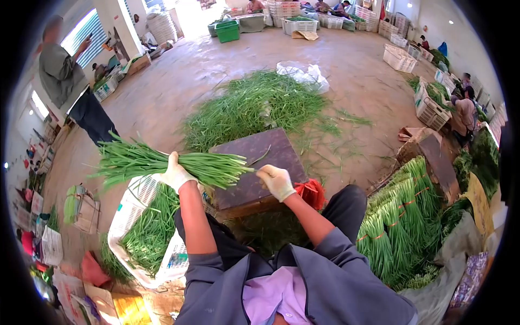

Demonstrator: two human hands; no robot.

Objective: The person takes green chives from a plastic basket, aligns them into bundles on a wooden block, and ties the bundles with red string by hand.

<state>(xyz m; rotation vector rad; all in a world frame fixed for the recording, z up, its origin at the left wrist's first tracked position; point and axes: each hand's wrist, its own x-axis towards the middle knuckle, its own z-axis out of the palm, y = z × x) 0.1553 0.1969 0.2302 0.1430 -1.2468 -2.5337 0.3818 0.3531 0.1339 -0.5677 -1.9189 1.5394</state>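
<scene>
Dark grey jacket (pixel 346 279) fills the foreground; past it, the gloved left hand (pixel 176 173) is wrapped around a bunch of chive-like greens (pixel 205 163) above the low brown table's (pixel 276 142) left side, while the gloved right hand's (pixel 277 182) fingers pinch together by the stalk ends, whether on a strand I cannot tell. Around it are a loose stalk (pixel 262 155) on the tabletop, a white basket (pixel 135 196) at left, red ties (pixel 310 193) and banded bundles (pixel 403 216) at right, and a tangled heap (pixel 244 108) beyond. Bright green, the bunch is paler at its stalk ends, leaf tips splaying left.
</scene>
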